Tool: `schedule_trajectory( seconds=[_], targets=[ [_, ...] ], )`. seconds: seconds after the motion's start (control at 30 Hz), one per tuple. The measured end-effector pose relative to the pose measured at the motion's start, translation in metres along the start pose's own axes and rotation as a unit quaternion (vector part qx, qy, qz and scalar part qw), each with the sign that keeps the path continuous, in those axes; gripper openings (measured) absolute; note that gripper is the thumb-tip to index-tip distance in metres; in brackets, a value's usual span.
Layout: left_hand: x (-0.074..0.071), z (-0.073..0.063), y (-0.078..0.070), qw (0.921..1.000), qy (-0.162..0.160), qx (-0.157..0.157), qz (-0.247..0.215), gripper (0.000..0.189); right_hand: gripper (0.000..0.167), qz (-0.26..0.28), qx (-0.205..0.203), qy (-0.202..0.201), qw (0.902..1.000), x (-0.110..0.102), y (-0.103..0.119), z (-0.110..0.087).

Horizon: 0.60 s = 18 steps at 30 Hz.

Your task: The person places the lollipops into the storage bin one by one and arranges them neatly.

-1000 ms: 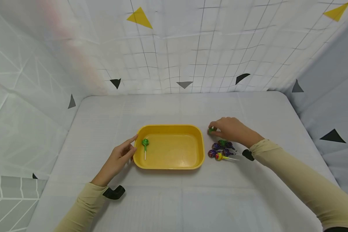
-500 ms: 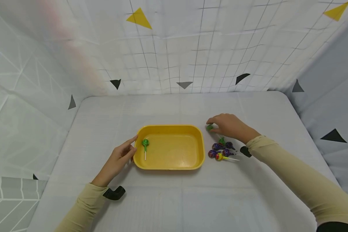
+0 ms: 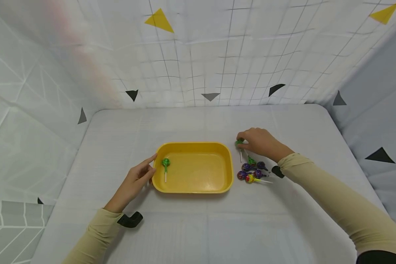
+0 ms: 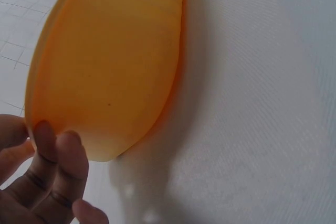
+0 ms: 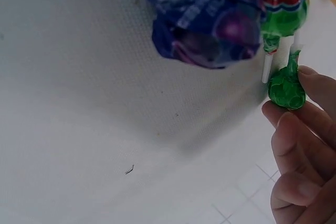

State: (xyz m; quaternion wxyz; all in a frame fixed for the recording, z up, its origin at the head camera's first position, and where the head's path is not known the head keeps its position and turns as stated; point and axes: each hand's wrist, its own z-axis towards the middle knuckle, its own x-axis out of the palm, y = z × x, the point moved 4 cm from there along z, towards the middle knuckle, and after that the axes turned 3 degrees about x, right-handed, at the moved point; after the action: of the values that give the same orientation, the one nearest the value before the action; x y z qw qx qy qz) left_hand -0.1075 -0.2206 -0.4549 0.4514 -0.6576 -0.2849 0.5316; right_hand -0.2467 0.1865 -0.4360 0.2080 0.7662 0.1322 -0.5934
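Note:
My right hand (image 3: 259, 141) pinches a green-wrapped lollipop (image 5: 286, 88) by its round head between thumb and fingers, at the right of the yellow tray (image 3: 198, 189). In the head view its white stick points toward me. Against the tray's left end rests my left hand (image 3: 136, 181), its fingers touching the outer wall and rim. Inside the tray, near that end, lies another green lollipop (image 3: 166, 162). Just below my right hand sits a small group: a green lollipop with some red (image 3: 251, 161), several purple ones (image 3: 246, 167) and a yellow one (image 3: 250, 178).
A white cloth covers the table (image 3: 184, 227). Behind it rises a white sheet (image 3: 198, 55) with grid lines and coloured triangles, and more sheets hang at both sides.
My right hand has shifted slightly away from me and turned the green lollipop, so its stick now shows. The green lollipop in the group has turned a little. My left hand and the tray stay put.

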Motion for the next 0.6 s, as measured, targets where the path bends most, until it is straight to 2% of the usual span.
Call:
schedule_trajectory(
  seconds=[0.6],
  targets=[
    [0.0,0.0,-0.002,1.0,0.001,-0.002,0.003,0.053,0.029,0.021,0.003,-0.023,0.9995,-0.011,0.001,-0.006]
  ],
)
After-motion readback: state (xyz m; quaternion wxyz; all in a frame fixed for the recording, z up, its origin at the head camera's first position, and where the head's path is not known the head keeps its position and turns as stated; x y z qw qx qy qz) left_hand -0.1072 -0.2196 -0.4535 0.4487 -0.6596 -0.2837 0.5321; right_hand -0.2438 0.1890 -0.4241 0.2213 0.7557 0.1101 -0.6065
